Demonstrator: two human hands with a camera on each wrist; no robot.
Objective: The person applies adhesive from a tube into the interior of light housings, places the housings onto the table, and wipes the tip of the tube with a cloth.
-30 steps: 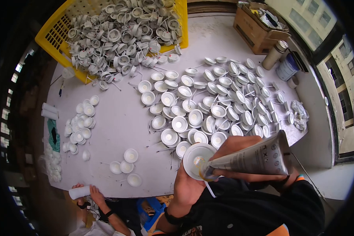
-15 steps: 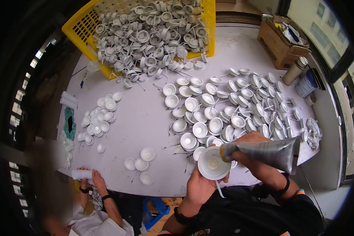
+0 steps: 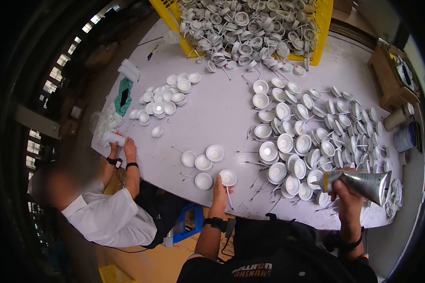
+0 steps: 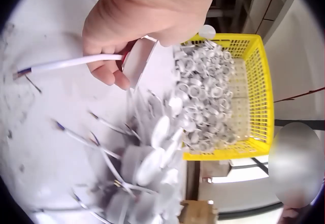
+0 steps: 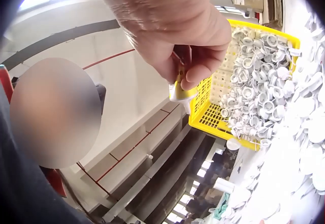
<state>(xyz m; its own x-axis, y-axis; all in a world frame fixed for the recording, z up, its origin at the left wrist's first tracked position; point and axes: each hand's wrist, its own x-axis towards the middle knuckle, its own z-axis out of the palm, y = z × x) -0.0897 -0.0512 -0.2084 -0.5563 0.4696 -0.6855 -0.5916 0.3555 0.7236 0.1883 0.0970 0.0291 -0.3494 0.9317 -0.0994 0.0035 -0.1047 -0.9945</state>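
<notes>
My left hand (image 3: 219,194) holds a white round downlight (image 3: 228,178) by its edge, close beside a small group of similar downlights (image 3: 203,162) near the table's front edge. In the left wrist view, curled fingers (image 4: 104,74) grip the downlight's body (image 4: 139,61), and its white cable (image 4: 76,62) sticks out sideways. Over the right side of the table, my right hand (image 3: 348,200) grips a silver squeeze tube (image 3: 370,186), its nozzle pointing left. The right wrist view shows the tube's yellow-banded neck (image 5: 183,89) between thumb and fingers.
Many downlights (image 3: 284,143) with loose cables cover the table's right half. Another cluster (image 3: 167,96) lies at the left. A yellow crate (image 3: 323,35) of white ring-shaped parts stands at the back. At the left edge, another person (image 3: 111,212) handles a white roll (image 3: 114,138).
My left hand has carried the downlight left, beside the small group. My right hand has drawn the tube away to the right. The head view has swung left.
</notes>
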